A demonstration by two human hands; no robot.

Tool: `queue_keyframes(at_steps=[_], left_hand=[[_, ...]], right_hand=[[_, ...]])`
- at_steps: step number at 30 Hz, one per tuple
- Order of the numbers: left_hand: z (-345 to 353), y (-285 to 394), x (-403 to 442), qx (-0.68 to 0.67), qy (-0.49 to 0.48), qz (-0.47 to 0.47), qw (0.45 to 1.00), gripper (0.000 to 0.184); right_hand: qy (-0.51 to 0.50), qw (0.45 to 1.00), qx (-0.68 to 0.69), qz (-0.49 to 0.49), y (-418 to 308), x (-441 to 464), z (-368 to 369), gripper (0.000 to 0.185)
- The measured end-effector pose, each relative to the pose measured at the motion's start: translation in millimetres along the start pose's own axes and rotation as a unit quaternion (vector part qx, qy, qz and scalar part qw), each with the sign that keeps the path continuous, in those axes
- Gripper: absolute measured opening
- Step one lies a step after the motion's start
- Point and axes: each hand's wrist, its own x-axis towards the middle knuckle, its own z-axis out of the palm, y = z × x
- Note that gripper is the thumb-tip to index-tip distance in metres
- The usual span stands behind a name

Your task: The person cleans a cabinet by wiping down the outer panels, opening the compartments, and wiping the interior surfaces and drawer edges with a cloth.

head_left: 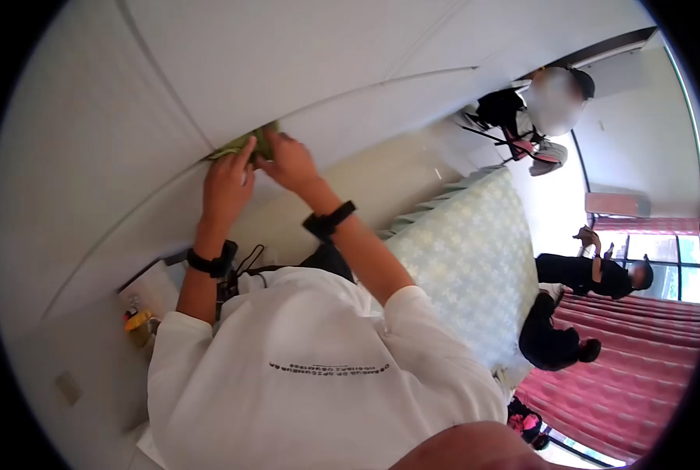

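A crumpled green cloth is against the lower edge of a white panel, at the upper left of the head view. My right hand has its fingers bent around part of the cloth. Beside it, my left hand touches the cloth with its fingers stretched out, the fingertips partly hidden at the panel's edge. Both hands are close together, and a black band circles each wrist. The cloth is partly covered by my fingers, so its full shape cannot be seen.
A bed with a pale patterned cover stands to my right. One person sits on a chair at the upper right; others are near the pink curtains. A small shelf with a yellow item is at my left.
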Motion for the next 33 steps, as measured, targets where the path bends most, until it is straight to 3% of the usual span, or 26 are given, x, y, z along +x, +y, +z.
queue_keyframes(at_steps=[3, 5, 7, 9, 11, 15, 23, 26, 29, 30, 33], left_hand=[[-34, -19, -6, -0.006, 0.015, 0.02, 1.0, 0.048], [-52, -22, 2, -0.05, -0.08, 0.092, 0.991, 0.034], [-81, -12, 7, -0.077, -0.044, 0.161, 0.983, 0.025], [-117, 1, 26, -0.017, 0.154, 0.266, 0.952, 0.022], [-146, -3, 35, 0.03, 0.271, 0.266, 0.925, 0.018], [-176, -35, 37, 0.034, 0.336, 0.31, 0.889, 0.019], [-205, -59, 29, 0.14, 0.364, 0.333, 0.859, 0.019], [-200, -62, 30, 0.108, 0.37, 0.324, 0.864, 0.019], [-196, -60, 32, 0.126, 0.381, 0.328, 0.855, 0.019], [-197, -61, 33, 0.123, 0.379, 0.328, 0.856, 0.019], [-196, -58, 35, 0.133, 0.376, 0.325, 0.857, 0.019]], right_hand=[[0.006, 0.999, -0.043, -0.005, 13, 10, 4, 0.055], [0.036, 0.998, -0.045, -0.012, -1, 18, -2, 0.046], [0.038, 0.997, -0.019, 0.057, -12, 11, 1, 0.038], [0.059, 0.996, -0.036, 0.064, -23, 9, 10, 0.035], [0.056, 0.996, -0.027, 0.063, -39, 6, 24, 0.036], [-0.016, 0.997, 0.015, 0.072, -76, -11, 31, 0.038], [0.122, 0.98, -0.087, 0.133, 65, 22, -28, 0.032], [0.15, 0.971, -0.09, 0.16, 56, 28, -30, 0.033], [0.115, 0.97, -0.12, 0.18, 15, 19, -9, 0.033], [0.14, 0.975, -0.102, 0.137, 3, 11, 5, 0.034], [0.048, 0.992, -0.057, 0.1, -50, -5, 42, 0.034]])
